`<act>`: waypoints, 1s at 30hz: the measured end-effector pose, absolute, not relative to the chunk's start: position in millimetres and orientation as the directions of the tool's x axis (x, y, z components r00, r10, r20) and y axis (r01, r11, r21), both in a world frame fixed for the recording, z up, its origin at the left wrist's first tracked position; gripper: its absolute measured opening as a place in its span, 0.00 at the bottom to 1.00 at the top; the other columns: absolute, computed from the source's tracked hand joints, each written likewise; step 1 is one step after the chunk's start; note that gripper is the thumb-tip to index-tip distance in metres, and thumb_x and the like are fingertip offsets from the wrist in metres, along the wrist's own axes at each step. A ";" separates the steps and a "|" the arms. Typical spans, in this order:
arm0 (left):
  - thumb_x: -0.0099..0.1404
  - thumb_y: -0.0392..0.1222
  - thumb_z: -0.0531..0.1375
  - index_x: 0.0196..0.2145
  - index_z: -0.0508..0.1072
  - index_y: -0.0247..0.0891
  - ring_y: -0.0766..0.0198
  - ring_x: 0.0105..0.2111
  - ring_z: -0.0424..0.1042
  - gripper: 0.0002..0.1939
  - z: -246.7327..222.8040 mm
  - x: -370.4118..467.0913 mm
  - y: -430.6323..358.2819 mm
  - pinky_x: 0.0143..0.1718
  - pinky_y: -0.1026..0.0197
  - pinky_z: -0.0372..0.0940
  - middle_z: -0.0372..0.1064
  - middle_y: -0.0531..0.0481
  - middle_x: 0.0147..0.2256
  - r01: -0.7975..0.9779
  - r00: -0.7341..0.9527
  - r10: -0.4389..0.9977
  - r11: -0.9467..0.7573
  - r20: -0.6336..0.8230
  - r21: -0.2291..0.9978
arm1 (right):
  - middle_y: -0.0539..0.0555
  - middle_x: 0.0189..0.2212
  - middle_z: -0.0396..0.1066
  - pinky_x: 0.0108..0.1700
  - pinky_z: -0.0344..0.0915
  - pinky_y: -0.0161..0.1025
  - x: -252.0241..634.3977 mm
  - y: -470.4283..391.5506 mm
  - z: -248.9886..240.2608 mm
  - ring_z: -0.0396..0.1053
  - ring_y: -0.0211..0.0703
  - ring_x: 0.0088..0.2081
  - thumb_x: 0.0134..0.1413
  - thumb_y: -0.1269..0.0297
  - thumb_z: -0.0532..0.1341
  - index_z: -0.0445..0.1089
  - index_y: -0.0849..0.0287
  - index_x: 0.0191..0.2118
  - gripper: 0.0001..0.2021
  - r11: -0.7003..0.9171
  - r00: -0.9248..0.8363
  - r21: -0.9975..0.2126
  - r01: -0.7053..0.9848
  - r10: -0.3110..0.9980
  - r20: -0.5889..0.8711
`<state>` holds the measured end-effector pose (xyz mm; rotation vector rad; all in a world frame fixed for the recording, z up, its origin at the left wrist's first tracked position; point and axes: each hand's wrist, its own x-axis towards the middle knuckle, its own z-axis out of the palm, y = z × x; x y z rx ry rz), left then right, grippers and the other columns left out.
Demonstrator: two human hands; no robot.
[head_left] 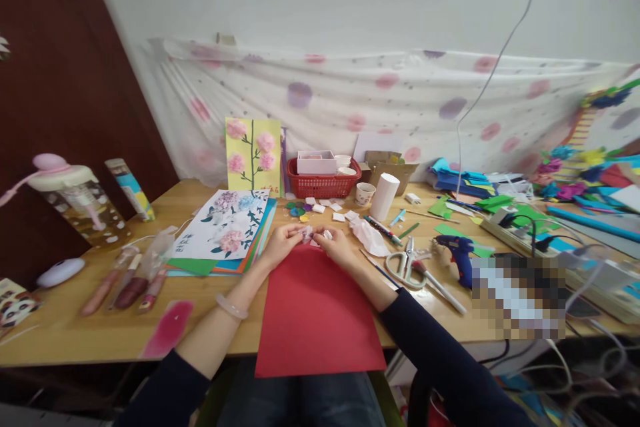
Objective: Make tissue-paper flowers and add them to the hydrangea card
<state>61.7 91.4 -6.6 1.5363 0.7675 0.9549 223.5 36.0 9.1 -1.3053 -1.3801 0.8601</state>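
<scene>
My left hand [283,243] is closed on a small piece of crumpled whitish-pink paper [306,233] at the far edge of the red sheet [320,313]. Close beside it on the right, my right hand [336,245] pinches a small white piece [327,235]. Both hands rest just above the top of the sheet, whose near end hangs past the table edge. Between the fingertips a bit of pink shows. Small white squares [339,217] and colored discs [296,209] lie just beyond the hands.
Flower artwork [225,223] lies on colored sheets at the left. Behind stand a red basket [323,185], a paper cup [365,194] and a white roll [385,197]. Scissors [407,267] and a blue glue gun [456,255] are at the right, a bottle [83,203] far left.
</scene>
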 end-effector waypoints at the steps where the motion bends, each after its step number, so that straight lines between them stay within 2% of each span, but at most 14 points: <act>1: 0.67 0.43 0.59 0.45 0.72 0.33 0.59 0.41 0.73 0.13 -7.7 61.4 92.6 0.43 0.51 0.70 0.72 0.45 0.44 -0.016 0.441 0.882 -0.175 0.164 0.984 | 0.47 0.21 0.69 0.30 0.61 0.35 223.9 36.5 8.2 0.66 0.38 0.25 0.50 0.62 0.62 0.73 0.62 0.30 0.08 0.149 0.097 -0.953 0.265 0.979 0.180; 3: 0.67 0.43 0.59 0.46 0.71 0.34 0.59 0.41 0.73 0.13 -9.9 60.2 95.7 0.43 0.51 0.70 0.71 0.45 0.44 0.003 0.392 0.906 -0.178 0.162 0.984 | 0.48 0.25 0.70 0.32 0.64 0.36 225.2 38.1 5.4 0.68 0.38 0.27 0.55 0.62 0.62 0.72 0.62 0.33 0.08 0.116 0.112 -0.953 0.280 0.982 0.153; 6: 0.68 0.44 0.59 0.47 0.71 0.34 0.59 0.41 0.73 0.13 -12.4 57.9 100.5 0.42 0.52 0.71 0.71 0.45 0.45 0.026 0.323 0.932 -0.181 0.163 0.983 | 0.53 0.38 0.72 0.38 0.70 0.41 228.1 41.9 0.1 0.72 0.41 0.36 0.61 0.61 0.61 0.71 0.63 0.43 0.10 0.057 0.145 -0.953 0.297 0.984 0.104; 8: 0.68 0.44 0.59 0.47 0.71 0.34 0.59 0.41 0.73 0.13 -13.5 56.5 102.6 0.42 0.51 0.71 0.71 0.45 0.45 0.044 0.288 0.942 -0.193 0.172 0.980 | 0.56 0.46 0.70 0.43 0.71 0.46 230.1 44.4 -2.6 0.72 0.45 0.42 0.63 0.61 0.60 0.68 0.62 0.49 0.14 0.017 0.172 -0.953 0.303 0.982 0.072; 10: 0.68 0.44 0.59 0.47 0.71 0.34 0.59 0.42 0.73 0.14 -14.3 55.4 103.7 0.43 0.51 0.71 0.71 0.45 0.45 0.065 0.260 0.947 -0.214 0.190 0.975 | 0.57 0.50 0.69 0.45 0.71 0.48 231.9 46.0 -4.1 0.71 0.47 0.45 0.62 0.61 0.60 0.67 0.62 0.52 0.15 -0.018 0.196 -0.954 0.300 0.980 0.043; 17: 0.68 0.44 0.59 0.49 0.70 0.34 0.58 0.42 0.73 0.15 -15.4 54.9 104.0 0.43 0.50 0.70 0.71 0.45 0.46 0.189 0.270 0.921 -0.338 0.282 0.922 | 0.58 0.51 0.68 0.46 0.71 0.49 232.4 46.5 -5.1 0.71 0.48 0.46 0.62 0.61 0.60 0.67 0.61 0.53 0.16 -0.063 0.182 -0.970 0.234 0.983 -0.020; 23: 0.68 0.44 0.59 0.49 0.71 0.37 0.54 0.52 0.68 0.14 -9.0 56.9 99.4 0.53 0.44 0.64 0.67 0.43 0.53 0.330 0.324 0.860 -0.493 0.393 0.805 | 0.57 0.49 0.69 0.44 0.71 0.48 228.8 46.2 -4.6 0.71 0.46 0.44 0.63 0.61 0.60 0.67 0.61 0.52 0.15 -0.056 0.101 -0.979 0.195 0.994 -0.037; 30: 0.68 0.44 0.58 0.48 0.71 0.36 0.55 0.49 0.70 0.14 -14.0 64.8 98.0 0.50 0.45 0.66 0.69 0.43 0.51 0.416 0.393 0.842 -0.522 0.370 0.744 | 0.57 0.49 0.69 0.44 0.72 0.48 231.0 45.9 -1.7 0.71 0.47 0.45 0.63 0.61 0.60 0.67 0.61 0.53 0.16 -0.020 0.072 -0.954 0.299 0.997 0.002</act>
